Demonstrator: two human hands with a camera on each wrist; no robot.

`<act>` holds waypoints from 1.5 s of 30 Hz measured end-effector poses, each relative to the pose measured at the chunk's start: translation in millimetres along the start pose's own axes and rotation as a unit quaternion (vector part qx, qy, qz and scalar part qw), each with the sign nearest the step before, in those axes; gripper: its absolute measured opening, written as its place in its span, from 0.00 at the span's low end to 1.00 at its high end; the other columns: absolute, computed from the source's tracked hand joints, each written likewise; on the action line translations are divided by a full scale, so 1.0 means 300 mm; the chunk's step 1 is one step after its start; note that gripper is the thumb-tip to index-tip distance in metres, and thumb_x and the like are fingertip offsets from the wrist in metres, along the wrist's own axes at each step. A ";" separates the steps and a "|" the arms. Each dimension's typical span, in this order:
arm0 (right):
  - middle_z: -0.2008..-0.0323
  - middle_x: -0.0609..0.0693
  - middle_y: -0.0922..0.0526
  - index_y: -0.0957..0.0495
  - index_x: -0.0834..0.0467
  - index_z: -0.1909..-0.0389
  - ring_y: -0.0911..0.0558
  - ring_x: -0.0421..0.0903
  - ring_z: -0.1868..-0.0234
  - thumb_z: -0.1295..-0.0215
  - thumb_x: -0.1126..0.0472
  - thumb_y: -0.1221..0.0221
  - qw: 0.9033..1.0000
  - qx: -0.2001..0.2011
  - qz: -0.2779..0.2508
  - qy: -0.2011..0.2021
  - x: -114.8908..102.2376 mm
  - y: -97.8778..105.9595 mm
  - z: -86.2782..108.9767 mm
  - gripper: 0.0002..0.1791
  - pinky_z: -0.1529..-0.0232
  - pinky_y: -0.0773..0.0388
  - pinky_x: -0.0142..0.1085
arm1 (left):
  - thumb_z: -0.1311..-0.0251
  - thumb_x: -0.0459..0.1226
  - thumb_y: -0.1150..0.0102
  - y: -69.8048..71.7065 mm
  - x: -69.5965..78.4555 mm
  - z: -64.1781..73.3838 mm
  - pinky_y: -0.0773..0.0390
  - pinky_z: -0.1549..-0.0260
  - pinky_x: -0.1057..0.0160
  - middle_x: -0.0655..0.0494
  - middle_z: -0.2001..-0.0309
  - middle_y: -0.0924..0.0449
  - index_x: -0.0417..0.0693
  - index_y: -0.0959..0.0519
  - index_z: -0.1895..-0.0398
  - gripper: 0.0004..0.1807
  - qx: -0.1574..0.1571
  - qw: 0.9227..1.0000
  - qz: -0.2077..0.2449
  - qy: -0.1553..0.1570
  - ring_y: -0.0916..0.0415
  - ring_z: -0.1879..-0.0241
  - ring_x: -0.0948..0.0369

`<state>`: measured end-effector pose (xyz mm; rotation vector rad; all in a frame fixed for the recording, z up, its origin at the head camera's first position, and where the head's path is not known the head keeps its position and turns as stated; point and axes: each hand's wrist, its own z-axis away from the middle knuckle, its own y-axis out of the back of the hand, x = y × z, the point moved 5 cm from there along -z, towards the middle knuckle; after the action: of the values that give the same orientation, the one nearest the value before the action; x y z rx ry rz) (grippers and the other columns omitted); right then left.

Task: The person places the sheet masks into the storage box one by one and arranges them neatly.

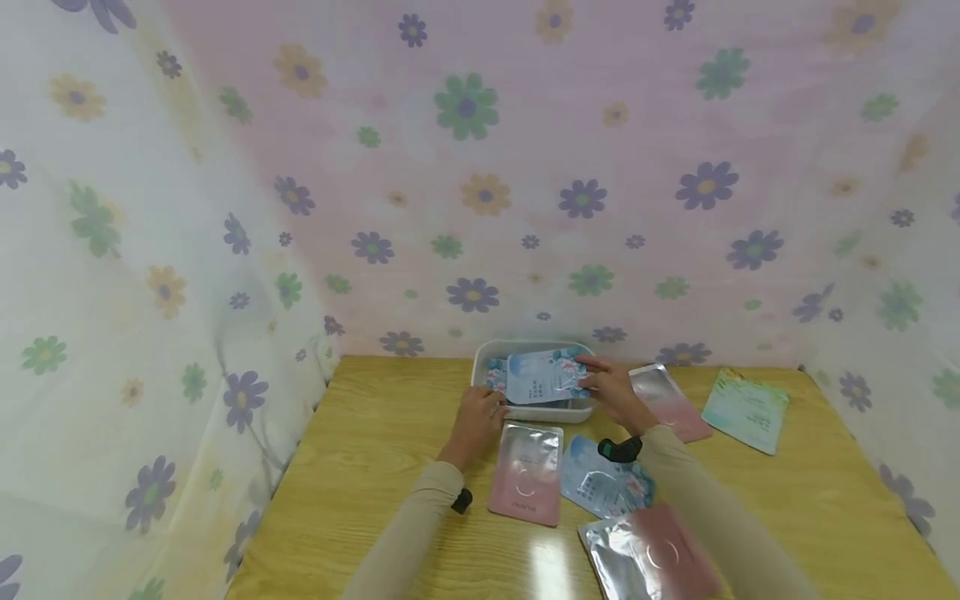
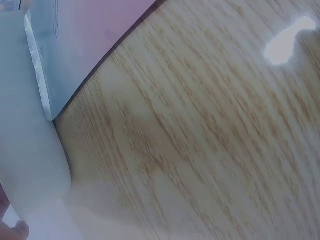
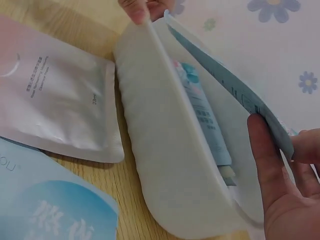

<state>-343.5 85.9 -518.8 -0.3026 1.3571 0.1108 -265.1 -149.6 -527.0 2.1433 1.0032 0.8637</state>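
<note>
A white plastic bin (image 1: 530, 414) stands at the back of the table. My left hand (image 1: 478, 419) grips its left front rim, the thumb over the edge in the right wrist view. A blue face mask packet with flowers (image 1: 546, 377) is pinched between thumb and fingers of my right hand (image 1: 611, 390). That packet is tilted over the bin's opening, its far end close to the left hand. Inside the bin lies another blue face mask packet (image 3: 204, 120). Only a bit of my left hand (image 2: 12, 231) shows in the left wrist view.
A pink and silver packet (image 1: 527, 475) lies right in front of the bin. Beside it are a blue packet (image 1: 600, 477) and another pink packet (image 1: 648, 554) under the right forearm. Farther right lie a pink packet (image 1: 671, 404) and a green packet (image 1: 746, 410). Flowered cloth (image 1: 465, 200) hangs behind.
</note>
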 end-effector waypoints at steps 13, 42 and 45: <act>0.50 0.67 0.26 0.28 0.71 0.44 0.25 0.44 0.69 0.48 0.79 0.46 0.993 0.093 0.077 0.012 0.096 -0.033 -0.073 0.26 0.74 0.26 0.31 | 0.46 0.36 0.33 -0.028 0.051 0.005 0.30 0.57 0.57 0.55 0.70 0.24 0.46 0.20 0.71 0.04 -0.011 1.000 0.005 -0.007 0.28 0.66 0.56; 0.57 0.68 0.21 0.21 0.72 0.57 0.23 0.59 0.58 0.52 0.72 0.39 0.901 -0.019 0.416 0.121 -0.076 -0.109 -0.062 0.18 0.60 0.24 0.49 | 0.46 0.33 0.35 -0.002 -0.002 -0.001 0.29 0.56 0.55 0.51 0.67 0.22 0.42 0.19 0.69 0.03 -0.027 0.999 0.009 0.036 0.27 0.63 0.53; 0.53 0.68 0.22 0.21 0.70 0.54 0.24 0.62 0.51 0.48 0.70 0.39 0.902 -0.042 0.416 0.107 -0.100 -0.079 -0.044 0.18 0.56 0.24 0.51 | 0.46 0.33 0.34 -0.006 -0.001 0.000 0.29 0.57 0.55 0.51 0.68 0.22 0.43 0.19 0.69 0.04 -0.018 1.000 0.003 0.024 0.27 0.64 0.53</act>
<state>-356.4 62.3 -488.5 0.2249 1.6284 0.8738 -265.8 -148.9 -528.4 2.1044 0.9982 0.9325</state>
